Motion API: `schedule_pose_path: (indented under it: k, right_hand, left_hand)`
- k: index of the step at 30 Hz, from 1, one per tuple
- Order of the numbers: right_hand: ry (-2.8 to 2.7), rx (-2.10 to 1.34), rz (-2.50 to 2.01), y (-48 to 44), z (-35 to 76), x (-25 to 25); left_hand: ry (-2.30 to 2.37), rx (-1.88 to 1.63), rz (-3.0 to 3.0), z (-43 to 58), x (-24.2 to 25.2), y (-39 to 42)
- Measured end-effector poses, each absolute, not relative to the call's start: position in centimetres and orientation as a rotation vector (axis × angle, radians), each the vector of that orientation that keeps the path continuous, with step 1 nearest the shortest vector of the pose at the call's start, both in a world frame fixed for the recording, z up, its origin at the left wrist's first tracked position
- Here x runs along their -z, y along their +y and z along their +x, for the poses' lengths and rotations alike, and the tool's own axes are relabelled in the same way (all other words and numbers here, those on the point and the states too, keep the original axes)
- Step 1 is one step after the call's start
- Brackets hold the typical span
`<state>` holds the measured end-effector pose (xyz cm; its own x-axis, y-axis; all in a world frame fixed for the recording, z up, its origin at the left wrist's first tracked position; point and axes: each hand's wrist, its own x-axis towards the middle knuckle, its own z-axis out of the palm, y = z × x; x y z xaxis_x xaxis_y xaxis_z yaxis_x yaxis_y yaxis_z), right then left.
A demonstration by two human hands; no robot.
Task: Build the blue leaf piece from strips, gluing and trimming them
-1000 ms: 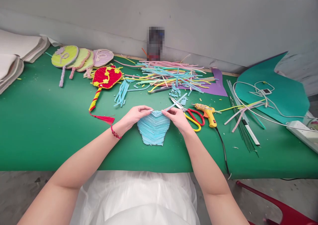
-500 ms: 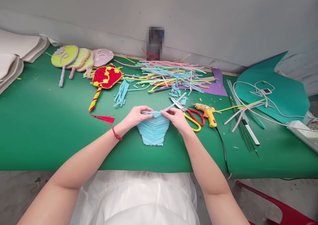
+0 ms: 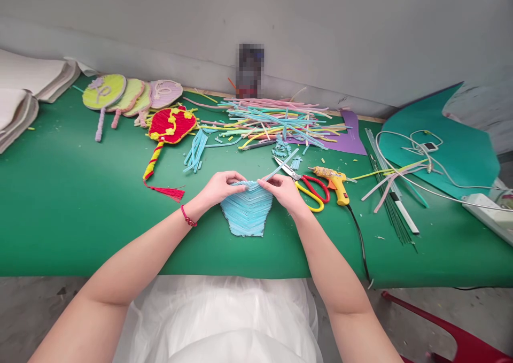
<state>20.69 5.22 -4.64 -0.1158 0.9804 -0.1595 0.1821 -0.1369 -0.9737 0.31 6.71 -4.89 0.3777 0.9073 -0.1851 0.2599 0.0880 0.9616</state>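
A light-blue panel (image 3: 247, 213), covered with pipe cleaners in a V pattern, lies on the green table near its front edge. My left hand (image 3: 224, 186) is closed on the panel's upper left edge, thumb on top. My right hand (image 3: 281, 189) pinches a blue pipe cleaner (image 3: 285, 163) at the panel's upper right edge; its free end points up and right. Just right of that hand lie scissors (image 3: 306, 184) with red and yellow handles, blades apart. A yellow glue gun (image 3: 334, 181) rests beyond them.
Loose coloured pipe cleaners (image 3: 276, 120) are heaped at the back, with a blue bundle (image 3: 196, 150) beside them. A red fan (image 3: 174, 125) with a tassel lies left. Green wires (image 3: 390, 208), a teal sheet (image 3: 460, 138) and a power strip (image 3: 491, 213) are at right.
Almost nothing differs. My right hand and the blue pipe cleaner have shifted very slightly left; both hands keep their hold at the panel's top edge.
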Motion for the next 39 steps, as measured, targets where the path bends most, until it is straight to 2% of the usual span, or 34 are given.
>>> schedule_pose_path:
  k: [39]
  right_hand:
    - [-1.426, -1.387, -1.395, 4.9, 19.9, 4.4]
  left_hand:
    - [1.11, -0.674, 1.595, 0.7, 5.7, 6.3]
